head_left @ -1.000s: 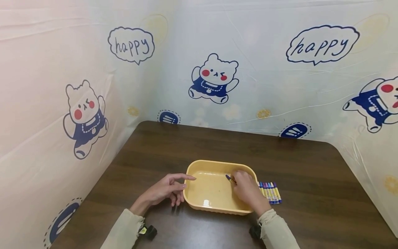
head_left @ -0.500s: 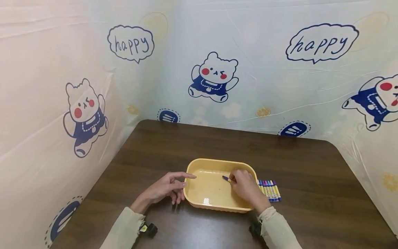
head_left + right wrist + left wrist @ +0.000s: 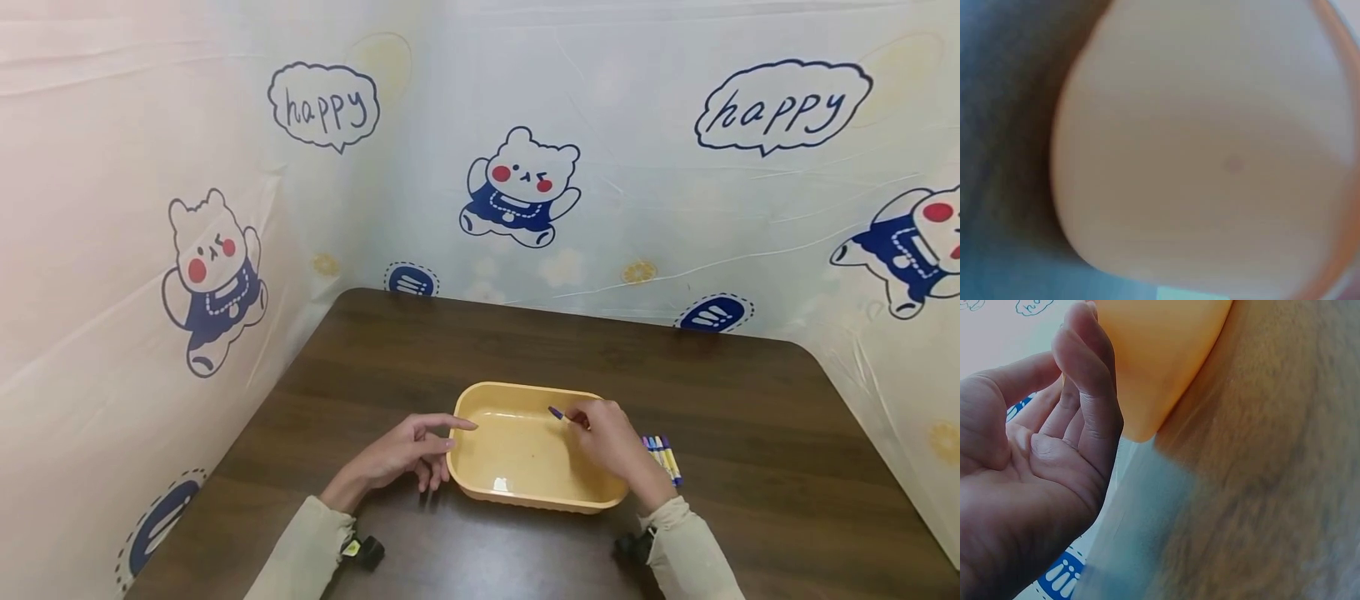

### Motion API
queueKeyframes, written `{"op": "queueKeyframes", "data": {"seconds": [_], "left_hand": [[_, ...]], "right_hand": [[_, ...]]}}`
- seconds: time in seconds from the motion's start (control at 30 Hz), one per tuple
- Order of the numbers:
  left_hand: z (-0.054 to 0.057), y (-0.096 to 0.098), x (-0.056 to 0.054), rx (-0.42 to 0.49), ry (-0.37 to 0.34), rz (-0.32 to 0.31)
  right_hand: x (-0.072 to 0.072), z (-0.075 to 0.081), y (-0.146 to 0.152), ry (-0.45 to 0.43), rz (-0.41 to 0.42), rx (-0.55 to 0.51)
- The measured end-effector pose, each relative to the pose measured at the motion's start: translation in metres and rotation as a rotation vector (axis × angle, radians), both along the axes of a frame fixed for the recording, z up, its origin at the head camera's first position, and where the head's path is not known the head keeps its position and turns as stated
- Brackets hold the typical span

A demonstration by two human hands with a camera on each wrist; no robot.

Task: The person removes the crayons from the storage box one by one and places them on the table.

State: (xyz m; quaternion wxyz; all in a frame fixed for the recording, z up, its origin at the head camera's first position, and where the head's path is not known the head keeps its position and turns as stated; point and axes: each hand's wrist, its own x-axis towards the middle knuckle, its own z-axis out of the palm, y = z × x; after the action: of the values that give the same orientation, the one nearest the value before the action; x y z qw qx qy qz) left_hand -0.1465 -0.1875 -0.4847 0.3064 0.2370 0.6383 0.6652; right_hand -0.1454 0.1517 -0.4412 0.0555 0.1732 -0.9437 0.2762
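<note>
A yellow plastic basin (image 3: 517, 503) stands on the dark wooden table. At its left end my left hand (image 3: 405, 454) reaches over the rim with a straight index finger; the thumb is right at the rim and the other fingers hang loosely outside. The left wrist view shows this hand (image 3: 1060, 444) loosely curved beside the basin's outer wall (image 3: 1154, 369). My right hand (image 3: 611, 442) pinches a crayon (image 3: 557, 412), its purple tip pointing left, over the basin's right part. The right wrist view shows the blurred basin floor (image 3: 1197, 187), without the hand.
Several crayons (image 3: 664, 461) with yellow wrappers and coloured tips lie in a row right of the basin, partly hidden by the right hand and wrist. Printed cloth walls (image 3: 630, 183) enclose the table (image 3: 375, 350) at the back and sides.
My right hand has shifted right, toward the basin's right rim, with the crayon; it now covers more of the row. My left hand keeps its place at the left rim.
</note>
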Motion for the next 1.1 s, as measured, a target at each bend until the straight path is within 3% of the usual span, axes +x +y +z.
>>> {"op": "queueKeyframes", "data": {"seconds": [0.4, 0.87, 1.1], "left_hand": [[-0.001, 0.003, -0.004, 0.012, 0.001, -0.007], [-0.007, 0.000, 0.004, 0.059, -0.043, -0.002], [-0.003, 0.002, 0.002, 0.061, -0.034, -0.004]], "right_hand": [[0.001, 0.023, 0.018, 0.035, 0.000, -0.053], [0.007, 0.032, 0.024, 0.072, -0.047, -0.065], [0.021, 0.035, 0.044, 0.075, -0.104, -0.114]]}}
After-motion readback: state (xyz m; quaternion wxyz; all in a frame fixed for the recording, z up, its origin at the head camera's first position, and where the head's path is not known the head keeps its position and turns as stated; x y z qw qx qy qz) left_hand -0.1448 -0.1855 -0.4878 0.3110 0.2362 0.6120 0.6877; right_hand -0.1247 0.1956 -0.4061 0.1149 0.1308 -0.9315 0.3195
